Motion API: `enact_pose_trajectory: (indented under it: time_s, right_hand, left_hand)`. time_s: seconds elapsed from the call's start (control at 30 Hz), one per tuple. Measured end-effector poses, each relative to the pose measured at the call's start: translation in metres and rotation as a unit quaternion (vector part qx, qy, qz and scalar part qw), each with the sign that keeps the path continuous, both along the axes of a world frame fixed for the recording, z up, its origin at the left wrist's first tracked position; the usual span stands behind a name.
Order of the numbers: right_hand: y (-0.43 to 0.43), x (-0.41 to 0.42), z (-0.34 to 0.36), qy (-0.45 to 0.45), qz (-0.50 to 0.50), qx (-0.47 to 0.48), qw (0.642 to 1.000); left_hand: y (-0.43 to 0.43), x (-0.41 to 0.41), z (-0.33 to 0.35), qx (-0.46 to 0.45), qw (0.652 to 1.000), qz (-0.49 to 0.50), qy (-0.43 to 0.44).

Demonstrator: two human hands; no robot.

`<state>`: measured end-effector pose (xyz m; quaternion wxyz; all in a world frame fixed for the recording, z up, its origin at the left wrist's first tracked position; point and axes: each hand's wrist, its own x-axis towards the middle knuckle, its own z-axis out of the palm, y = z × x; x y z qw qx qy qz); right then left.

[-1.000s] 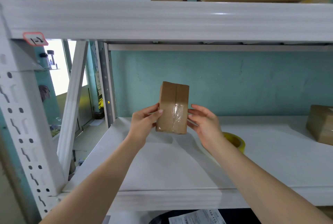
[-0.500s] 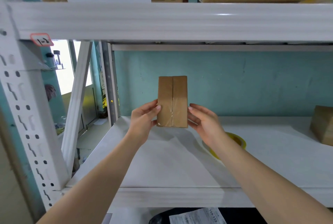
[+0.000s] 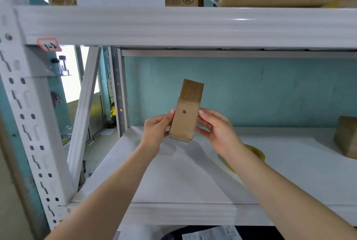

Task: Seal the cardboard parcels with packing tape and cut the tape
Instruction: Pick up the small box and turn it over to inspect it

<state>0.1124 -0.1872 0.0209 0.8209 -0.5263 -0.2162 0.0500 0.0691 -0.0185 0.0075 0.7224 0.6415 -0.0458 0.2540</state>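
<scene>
Upright, a small cardboard parcel point(image 3: 186, 112) held above the white shelf point(image 3: 173, 181)
Left hand point(image 3: 156, 133) and right hand point(image 3: 217, 130) pinch its sides; yellow tape roll point(image 3: 257, 152) lies behind the right wrist

The yellow roll of packing tape point(image 3: 257, 152) on the white shelf board point(image 3: 183, 178) is mostly hidden behind the right forearm. At the shelf's right edge, a brown cardboard box point(image 3: 346, 136) is cut off by the frame. The printed paper label point(image 3: 210, 233) below is too blurred to read.
</scene>
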Motion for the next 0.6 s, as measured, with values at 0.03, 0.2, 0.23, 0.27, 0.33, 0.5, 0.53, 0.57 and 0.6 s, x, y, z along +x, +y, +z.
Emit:
enact_pose_trajectory:
  time_s: [0.03, 0.2, 0.23, 0.27, 0.33, 0.5, 0.53, 0.57, 0.6]
  right_hand:
    - [0.000, 0.001, 0.000, 0.000, -0.001, -0.002, 1.000]
    - [-0.003, 0.004, -0.006, -0.012, 0.008, -0.005, 1.000]
    - [-0.004, 0.005, -0.008, -0.018, 0.011, -0.011, 1.000]
    - [-0.004, 0.005, -0.009, -0.026, 0.013, -0.020, 0.999]
    - [-0.006, 0.003, -0.007, -0.053, 0.024, -0.043, 0.997]
    - [-0.014, -0.006, 0.005, -0.179, 0.072, -0.212, 0.958]
    - [-0.015, -0.008, 0.008, -0.198, 0.065, -0.248, 0.946]
    - [-0.016, -0.008, 0.011, -0.219, 0.052, -0.272, 0.936]
    - [-0.016, -0.009, 0.014, -0.236, 0.036, -0.288, 0.928]
  left_hand:
    - [0.000, -0.001, 0.000, -0.002, 1.000, -0.010, 0.006]
    - [0.000, -0.007, -0.005, -0.015, 0.997, -0.069, 0.027]
    - [0.000, -0.008, -0.006, -0.025, 0.997, -0.067, 0.038]
    - [-0.001, -0.009, -0.007, -0.037, 0.996, -0.063, 0.050]
    - [-0.002, -0.010, -0.009, -0.055, 0.994, -0.070, 0.068]
    - [-0.008, -0.009, -0.008, -0.101, 0.980, -0.144, 0.097]
    - [-0.009, -0.009, -0.008, -0.111, 0.977, -0.149, 0.108]
    - [-0.008, -0.010, -0.006, -0.111, 0.975, -0.151, 0.121]
    - [-0.008, -0.012, -0.004, -0.097, 0.974, -0.149, 0.137]
